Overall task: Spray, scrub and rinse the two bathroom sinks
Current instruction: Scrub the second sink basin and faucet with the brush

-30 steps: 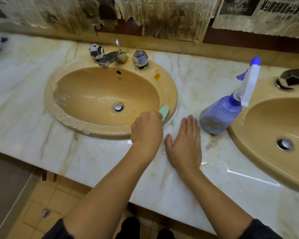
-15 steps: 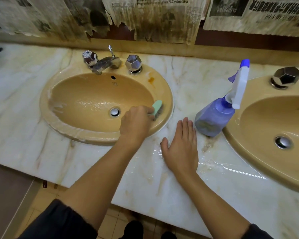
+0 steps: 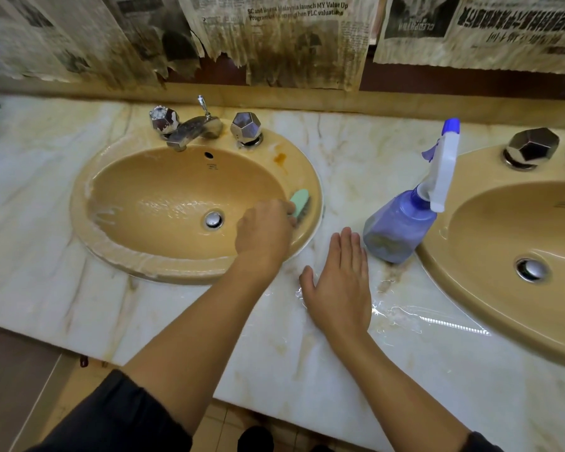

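On the right side of the left sink (image 3: 118, 243), the left hand (image 3: 263, 234) is curled tight around a small scrub brush (image 3: 300, 203). Its back is smooth and pale green, and its dark bristles press against the sloped inner wall near the rim. That sink is an oval bowl, tan and shiny, and its inside looks wet, with a round silver drain (image 3: 213, 220) at the bottom. Behind the bowl sits a silver tap (image 3: 193, 128) with two knobs shaped like cut gems. A rusty orange stain (image 3: 280, 158) marks the rim close by. The right hand (image 3: 340, 285) lies flat on the marble counter (image 3: 46, 288) between the two sinks, fingers straight and together, holding nothing. This counter is creamy white with brown veins, and a shiny puddle (image 3: 421, 318) spreads beside that hand. A purple spray bottle (image 3: 398, 228) with a white and blue trigger top stands just beside the fingertips, though I cannot tell if they touch. The right sink (image 3: 490, 223), the same tan oval, is partly cut off at the edge. Old, torn, stained newspaper (image 3: 291, 44) covers the wall above.
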`<state>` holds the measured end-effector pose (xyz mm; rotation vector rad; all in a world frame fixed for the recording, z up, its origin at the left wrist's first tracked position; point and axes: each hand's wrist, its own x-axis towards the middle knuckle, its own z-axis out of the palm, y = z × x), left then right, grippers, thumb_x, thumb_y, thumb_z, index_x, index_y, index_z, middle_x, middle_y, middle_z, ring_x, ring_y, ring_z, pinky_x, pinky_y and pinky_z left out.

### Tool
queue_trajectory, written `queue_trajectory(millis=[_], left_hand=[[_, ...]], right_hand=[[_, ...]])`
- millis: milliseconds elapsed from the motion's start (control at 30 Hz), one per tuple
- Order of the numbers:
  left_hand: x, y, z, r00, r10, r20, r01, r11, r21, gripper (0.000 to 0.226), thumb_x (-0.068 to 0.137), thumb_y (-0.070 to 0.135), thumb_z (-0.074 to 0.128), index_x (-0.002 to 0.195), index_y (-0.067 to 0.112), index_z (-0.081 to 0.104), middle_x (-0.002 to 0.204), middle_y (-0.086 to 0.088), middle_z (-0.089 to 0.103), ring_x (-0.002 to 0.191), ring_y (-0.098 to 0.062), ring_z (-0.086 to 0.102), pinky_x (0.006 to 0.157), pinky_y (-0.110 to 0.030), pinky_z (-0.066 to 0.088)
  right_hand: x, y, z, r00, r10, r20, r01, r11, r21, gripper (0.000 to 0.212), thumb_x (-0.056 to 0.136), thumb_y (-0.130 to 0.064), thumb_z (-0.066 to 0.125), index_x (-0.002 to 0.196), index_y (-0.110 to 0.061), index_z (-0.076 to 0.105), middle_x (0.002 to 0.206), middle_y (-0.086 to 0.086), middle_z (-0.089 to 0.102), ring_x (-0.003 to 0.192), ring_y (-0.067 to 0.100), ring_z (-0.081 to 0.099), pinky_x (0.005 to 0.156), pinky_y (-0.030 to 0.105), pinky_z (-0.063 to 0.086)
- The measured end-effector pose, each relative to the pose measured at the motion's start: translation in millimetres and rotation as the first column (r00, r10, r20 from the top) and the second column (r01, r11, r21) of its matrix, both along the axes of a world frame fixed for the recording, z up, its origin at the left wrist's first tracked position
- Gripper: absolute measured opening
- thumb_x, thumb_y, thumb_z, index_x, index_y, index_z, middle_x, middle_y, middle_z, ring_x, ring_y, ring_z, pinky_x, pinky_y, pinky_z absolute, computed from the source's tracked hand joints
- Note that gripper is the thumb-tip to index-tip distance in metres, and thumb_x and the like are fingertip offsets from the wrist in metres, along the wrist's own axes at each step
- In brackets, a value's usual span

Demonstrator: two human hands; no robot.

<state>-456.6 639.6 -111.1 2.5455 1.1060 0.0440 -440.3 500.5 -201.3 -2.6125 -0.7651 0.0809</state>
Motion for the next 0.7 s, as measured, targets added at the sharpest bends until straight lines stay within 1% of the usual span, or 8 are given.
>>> queue_trajectory(millis=[133,267,333,400,467,567,633,700], left_hand=[[2,5,3,1.000,-0.015,0.027,0.015,1.000,0.008,0.018,0.093,0.022,0.062,0.105,0.022,0.076,0.103,-0.010,0.072,0.098,-0.037,0.063,0.081,-0.041,0.053],[7,2,4,0.996,-0.084,-0.023,0.085,0.994,0.072,0.019,0.096,0.025,0.059,0.107,0.025,0.075,0.096,-0.010,0.071,0.089,-0.036,0.063,0.074,-0.040,0.053],[5,7,4,0.998,-0.065,0.005,0.065,0.996,0.059,0.016,0.095,0.028,0.063,0.104,0.024,0.075,0.095,-0.008,0.072,0.090,-0.036,0.064,0.074,-0.039,0.053],[7,14,4,1.000,-0.023,-0.006,0.023,0.998,0.064,0.014,0.095,0.023,0.062,0.100,0.021,0.075,0.086,-0.009,0.067,0.088,-0.037,0.063,0.066,-0.037,0.047],[13,9,7,0.996,-0.063,-0.070,0.069,0.994,0.082,0.014,0.095,0.023,0.058,0.091,0.019,0.072,0.072,-0.006,0.056,0.075,-0.036,0.057,0.057,-0.032,0.035],[15,15,10,0.991,-0.099,-0.093,0.107,0.991,0.077,0.014,0.093,0.023,0.058,0.082,0.019,0.066,0.073,-0.006,0.059,0.074,-0.036,0.059,0.058,-0.031,0.036],[16,31,9,0.993,-0.062,-0.099,0.073,0.991,0.113,0.016,0.095,0.016,0.056,0.092,0.022,0.071,0.083,-0.007,0.063,0.079,-0.034,0.059,0.063,-0.034,0.038],[24,28,14,0.987,-0.117,-0.111,0.131,0.983,0.130,0.023,0.097,0.012,0.054,0.103,0.024,0.073,0.087,-0.008,0.061,0.080,-0.033,0.059,0.065,-0.035,0.038]], right_hand=[[0,-1,2,1.000,-0.006,-0.007,0.006,1.000,0.004,0.078,0.087,-0.041,0.046,0.152,-0.002,0.031,0.163,0.014,0.022,0.152,0.025,0.014,0.124,0.038,0.010],[0,0,1,1.000,-0.001,-0.020,0.001,1.000,-0.006,0.078,0.088,-0.041,0.047,0.153,-0.002,0.029,0.164,0.013,0.020,0.153,0.025,0.012,0.125,0.038,0.009],[0,0,1,1.000,-0.003,-0.019,0.003,1.000,-0.006,0.078,0.088,-0.041,0.047,0.154,-0.003,0.029,0.164,0.013,0.019,0.153,0.025,0.012,0.125,0.038,0.010],[0,0,1,1.000,-0.001,-0.017,0.001,1.000,-0.005,0.078,0.088,-0.041,0.046,0.154,-0.002,0.029,0.164,0.014,0.020,0.153,0.025,0.012,0.125,0.039,0.010],[-1,0,1,1.000,0.000,-0.015,0.000,1.000,-0.005,0.078,0.089,-0.041,0.045,0.153,-0.002,0.028,0.163,0.014,0.020,0.153,0.025,0.013,0.125,0.039,0.011],[-1,1,1,1.000,-0.002,-0.022,0.002,1.000,-0.005,0.078,0.089,-0.042,0.044,0.154,-0.002,0.027,0.164,0.014,0.019,0.153,0.025,0.012,0.125,0.039,0.011],[-1,1,1,1.000,-0.001,-0.027,0.000,1.000,-0.009,0.079,0.089,-0.042,0.042,0.155,-0.003,0.025,0.165,0.013,0.016,0.153,0.024,0.010,0.125,0.039,0.010],[0,2,1,0.999,-0.004,-0.031,0.004,1.000,-0.007,0.079,0.089,-0.043,0.041,0.155,-0.004,0.025,0.165,0.012,0.016,0.153,0.024,0.010,0.125,0.038,0.009]])
